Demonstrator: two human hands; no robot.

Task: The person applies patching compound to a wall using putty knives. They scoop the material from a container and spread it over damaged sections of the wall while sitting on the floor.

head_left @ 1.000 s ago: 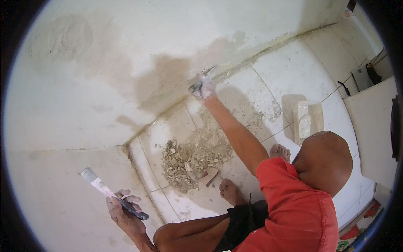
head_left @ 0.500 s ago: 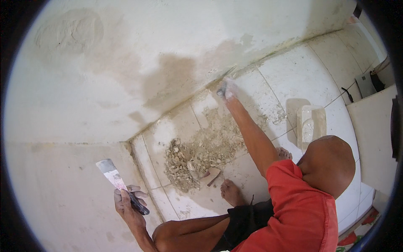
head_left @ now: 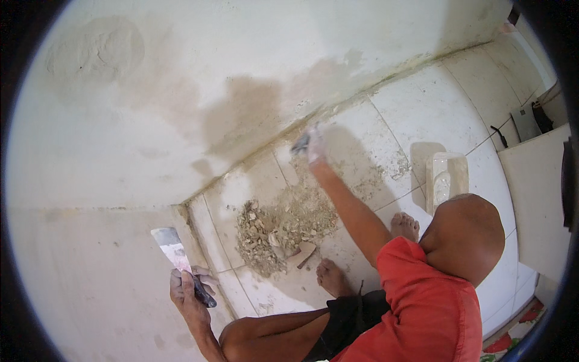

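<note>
While a stained white plaster wall (head_left: 163, 78) rises over a dusty floor of pale square tiles (head_left: 428, 99), a barefoot person in a red short-sleeved shirt (head_left: 428, 308) and black cloth shorts (head_left: 356, 320) squats near a corner. On the tiles before the feet spreads a heap of grey-beige crumbled rubble (head_left: 265, 238), chunkiest toward the left. A cream rectangular tray (head_left: 462, 172) sits beyond the right knee, white paste (head_left: 442, 183) inside. At lower left, the left hand (head_left: 192, 294) keeps its grip clamped on a flat-bladed metal putty knife (head_left: 176, 252), blade tilted up and away, fingers around its black handle. The right hand (head_left: 316, 148), dusted white and blurred, has its grip closed on a dark-handled tool (head_left: 301, 143) near the wall's foot; whether the tool touches anything cannot be told. A small flat tan shard with a dark edge (head_left: 303, 252) lies at the rubble's near side.
</note>
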